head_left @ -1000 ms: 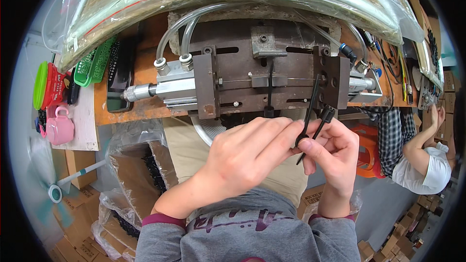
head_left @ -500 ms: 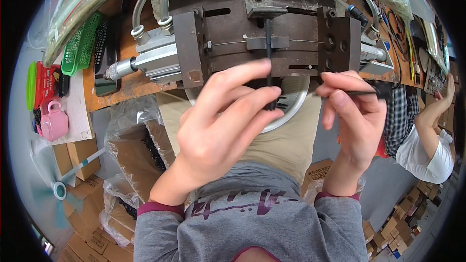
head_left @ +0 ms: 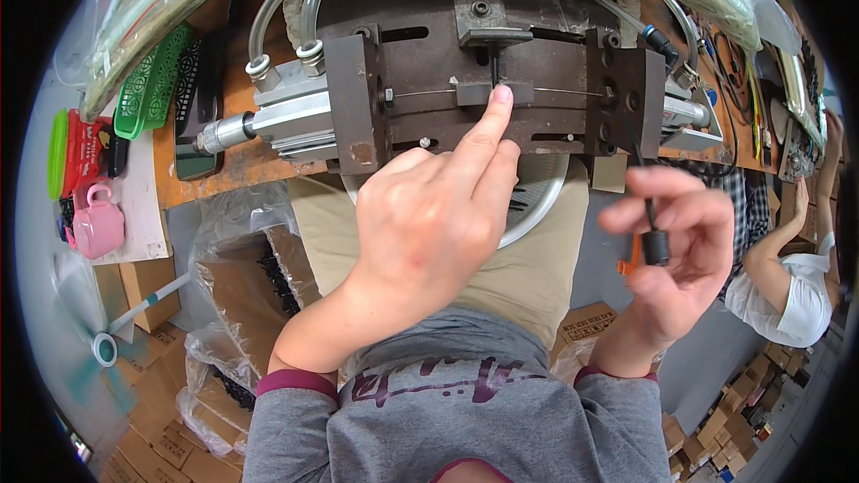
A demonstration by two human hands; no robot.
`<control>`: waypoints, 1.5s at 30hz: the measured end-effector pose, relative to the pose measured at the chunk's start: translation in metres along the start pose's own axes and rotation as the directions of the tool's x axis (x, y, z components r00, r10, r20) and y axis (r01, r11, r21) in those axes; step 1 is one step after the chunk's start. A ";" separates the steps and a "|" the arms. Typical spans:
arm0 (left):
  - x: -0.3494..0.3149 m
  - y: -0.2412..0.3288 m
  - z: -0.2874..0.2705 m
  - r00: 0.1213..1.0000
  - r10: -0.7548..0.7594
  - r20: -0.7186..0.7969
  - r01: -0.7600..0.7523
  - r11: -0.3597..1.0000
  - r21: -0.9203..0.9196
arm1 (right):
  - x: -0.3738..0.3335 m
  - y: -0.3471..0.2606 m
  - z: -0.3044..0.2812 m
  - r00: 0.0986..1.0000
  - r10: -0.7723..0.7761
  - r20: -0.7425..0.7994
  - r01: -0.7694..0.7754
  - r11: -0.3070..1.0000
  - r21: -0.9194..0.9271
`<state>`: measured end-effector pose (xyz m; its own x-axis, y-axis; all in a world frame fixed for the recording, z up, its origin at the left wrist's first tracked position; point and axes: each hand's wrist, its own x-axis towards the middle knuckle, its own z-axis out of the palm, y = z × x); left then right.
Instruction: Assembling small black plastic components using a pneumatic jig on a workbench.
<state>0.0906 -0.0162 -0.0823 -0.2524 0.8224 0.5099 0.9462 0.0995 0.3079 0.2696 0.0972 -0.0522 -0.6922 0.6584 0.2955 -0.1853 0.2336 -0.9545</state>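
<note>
My left hand [head_left: 429, 215] reaches over the front of a dark metal fixture [head_left: 429, 121], its index finger stretched out and the other fingers curled. That fingertip rests on the near end of a thin black rod [head_left: 495, 67], at a small block [head_left: 470, 95] in the fixture's middle. The rod's far end meets an upper metal stop [head_left: 495, 36]. To the right, my right hand [head_left: 680, 250], blurred, is closed on a slim black rod with a thick cylindrical end [head_left: 656, 249]. Below the fixture, a pale round basin [head_left: 548, 210] on my lap holds black pieces, partly hidden by my left hand.
Silver air cylinders [head_left: 291, 112] with clear hoses [head_left: 268, 13] flank the fixture. On the left are a green basket [head_left: 148, 89], a pink cup [head_left: 97, 222] and a fan [head_left: 105, 349]. Cartons [head_left: 170, 385] stand below. Another person [head_left: 787, 295] works at far right.
The black rod moved from my left hand's fingers into the fixture, where my index finger now presses. My right hand shifted lower and turned its rod upright.
</note>
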 end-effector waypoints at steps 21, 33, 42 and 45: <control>-0.091 -0.047 0.005 0.689 -0.153 0.709 0.378 0.910 -0.172 | 0.031 0.034 0.054 0.922 -0.226 0.314 0.385 0.453 -0.804; -0.153 -0.067 0.192 0.929 -0.105 0.355 0.160 0.978 -0.131 | 0.027 0.038 0.053 0.937 -0.230 0.261 0.348 0.594 -0.725; -0.113 -0.058 0.106 0.634 -0.334 0.698 0.749 0.488 -0.448 | -0.020 0.046 0.027 0.912 -0.138 0.386 0.359 0.726 -0.587; -0.111 -0.058 0.059 0.500 -0.260 0.826 0.841 -0.084 -0.535 | -0.036 0.064 0.027 0.927 -0.130 0.351 0.331 0.725 -0.604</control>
<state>0.0759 -0.0800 -0.2044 -0.2052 0.8478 -0.4891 -0.4002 0.3834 0.8324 0.2635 0.0693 -0.1246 -0.8624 0.3291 0.3846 0.0583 0.8193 -0.5704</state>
